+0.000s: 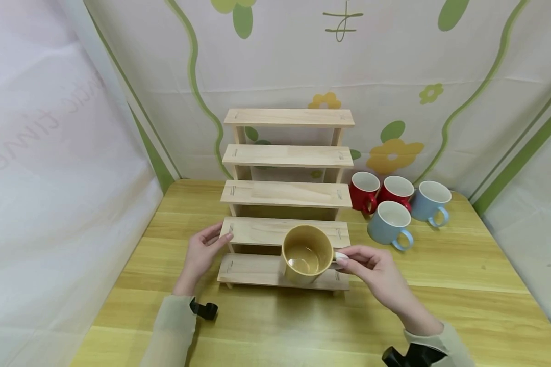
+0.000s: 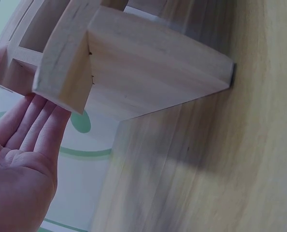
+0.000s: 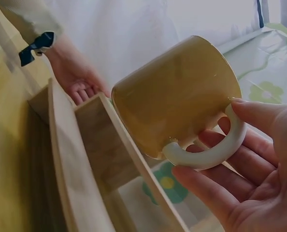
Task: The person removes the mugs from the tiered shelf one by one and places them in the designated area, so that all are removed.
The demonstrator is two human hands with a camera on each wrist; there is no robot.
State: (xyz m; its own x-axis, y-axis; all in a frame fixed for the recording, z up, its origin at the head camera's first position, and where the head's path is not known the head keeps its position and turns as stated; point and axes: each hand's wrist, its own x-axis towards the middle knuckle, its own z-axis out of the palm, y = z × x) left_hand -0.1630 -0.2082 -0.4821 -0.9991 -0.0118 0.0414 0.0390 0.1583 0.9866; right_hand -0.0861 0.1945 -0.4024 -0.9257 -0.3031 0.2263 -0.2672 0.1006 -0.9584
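Note:
My right hand (image 1: 380, 275) holds a mustard-yellow mug (image 1: 305, 255) by its white handle (image 3: 216, 157). The mug is upright in the head view, over the two lowest steps of a wooden stepped shelf (image 1: 257, 233); whether its base touches a step I cannot tell. At the shelf's left end, my left hand (image 1: 201, 255) grips the second step from the bottom, thumb on top. Its fingers (image 2: 49, 128) reach under the board's end in the left wrist view. In the right wrist view the mug (image 3: 177, 96) looks tilted, and the left hand (image 3: 78, 77) shows beyond it.
Right of the shelf, two red mugs (image 1: 360, 198) and two light blue mugs (image 1: 385, 229) stand close together on the wooden table (image 1: 464, 285). A white cloth (image 1: 275, 56) with green and yellow flower prints hangs behind, and cloth walls flank both sides.

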